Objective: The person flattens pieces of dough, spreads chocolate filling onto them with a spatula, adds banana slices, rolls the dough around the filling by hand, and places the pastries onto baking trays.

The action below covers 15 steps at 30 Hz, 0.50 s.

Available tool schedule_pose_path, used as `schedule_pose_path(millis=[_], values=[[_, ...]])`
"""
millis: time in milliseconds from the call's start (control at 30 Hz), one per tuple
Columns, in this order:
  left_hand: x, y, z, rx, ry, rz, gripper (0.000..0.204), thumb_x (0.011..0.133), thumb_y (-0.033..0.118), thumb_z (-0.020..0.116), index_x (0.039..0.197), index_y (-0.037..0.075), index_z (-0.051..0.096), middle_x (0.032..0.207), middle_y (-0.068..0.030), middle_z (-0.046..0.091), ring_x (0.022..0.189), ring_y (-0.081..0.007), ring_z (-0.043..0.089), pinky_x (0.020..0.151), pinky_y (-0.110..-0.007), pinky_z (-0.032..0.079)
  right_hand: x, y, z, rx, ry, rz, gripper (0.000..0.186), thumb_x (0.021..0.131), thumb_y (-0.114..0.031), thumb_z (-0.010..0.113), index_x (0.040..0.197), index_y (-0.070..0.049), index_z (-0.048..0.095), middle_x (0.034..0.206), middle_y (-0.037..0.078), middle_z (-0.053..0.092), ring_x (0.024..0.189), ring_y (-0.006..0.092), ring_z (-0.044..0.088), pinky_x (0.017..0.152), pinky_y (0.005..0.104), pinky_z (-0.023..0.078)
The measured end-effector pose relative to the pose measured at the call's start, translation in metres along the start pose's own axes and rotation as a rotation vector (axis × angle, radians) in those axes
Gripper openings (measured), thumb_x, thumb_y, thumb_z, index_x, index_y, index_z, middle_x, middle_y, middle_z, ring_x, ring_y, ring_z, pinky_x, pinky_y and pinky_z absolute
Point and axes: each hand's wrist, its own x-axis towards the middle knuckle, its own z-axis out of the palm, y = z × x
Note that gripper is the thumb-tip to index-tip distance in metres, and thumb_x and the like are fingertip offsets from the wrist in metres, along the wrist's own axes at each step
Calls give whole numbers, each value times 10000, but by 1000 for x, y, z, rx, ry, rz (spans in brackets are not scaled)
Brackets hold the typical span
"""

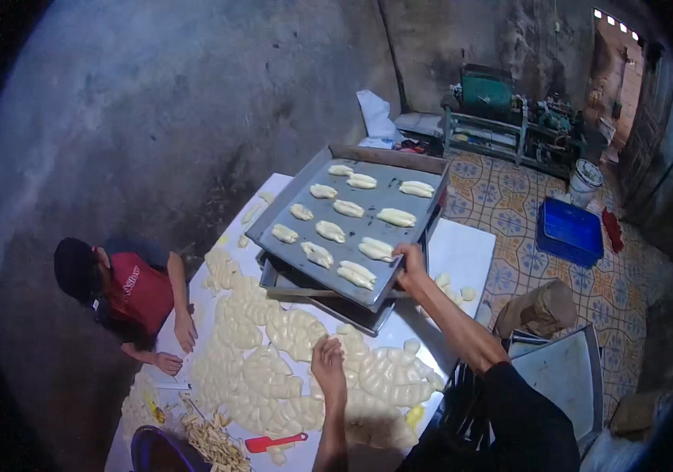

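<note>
My right hand (411,267) grips the near right edge of a grey metal baking tray (423,161). Several pale shaped dough pieces (348,208) lie spaced apart on it. The tray sits askew above other stacked trays (368,318). Close to the tray's near side, my left hand (329,366) hovers over the dough, its fingers curled together; whatever they hold, if anything, is hard to make out. Flattened, overlapping dough pieces (258,370) cover much of the white table (462,244) around it.
Across the table's left side, a person in a red shirt (140,291) has both hands at the tabletop. A red spatula (276,442), thin pale strips (215,440) and a dark bowl (163,452) lie near the front. At right are a blue crate (570,230), bucket (586,181) and green machine (486,94).
</note>
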Motion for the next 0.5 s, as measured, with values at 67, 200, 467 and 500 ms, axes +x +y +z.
schedule_pose_path(millis=[67, 200, 467, 500], values=[[45, -7, 22, 93, 88, -84, 600, 896, 15, 663, 1439, -42, 415, 1210, -190, 617, 1108, -196, 621, 919, -276, 495, -8, -27, -18, 33, 67, -58, 297, 693, -29, 591, 987, -13, 550, 853, 105, 569, 731, 252, 624, 663, 387, 577], [140, -75, -31, 427, 428, -102, 876, 788, 55, 733, 1507, -114, 262, 1298, -317, 570, 1114, -358, 644, 928, -354, 524, -111, -56, 4, 28, -25, -166, 122, 730, -72, 589, 842, -58, 543, 891, 95, 565, 841, 224, 605, 738, 409, 569], [194, -96, 42, 607, 166, -388, 397, 769, 131, 644, 1098, -91, 653, 997, -262, 717, 877, -371, 738, 675, -427, 628, -265, -171, -187, -244, 364, -374, 114, 711, -185, 582, 746, -127, 489, 748, 19, 544, 688, 170, 583, 707, 336, 551], [195, -90, 46, 595, 172, -438, 367, 776, 156, 637, 1059, -75, 679, 981, -252, 727, 914, -393, 732, 753, -447, 614, -289, -185, -189, -328, 425, -442, 125, 701, -199, 571, 753, -130, 480, 774, 14, 541, 761, 174, 581, 785, 358, 534]])
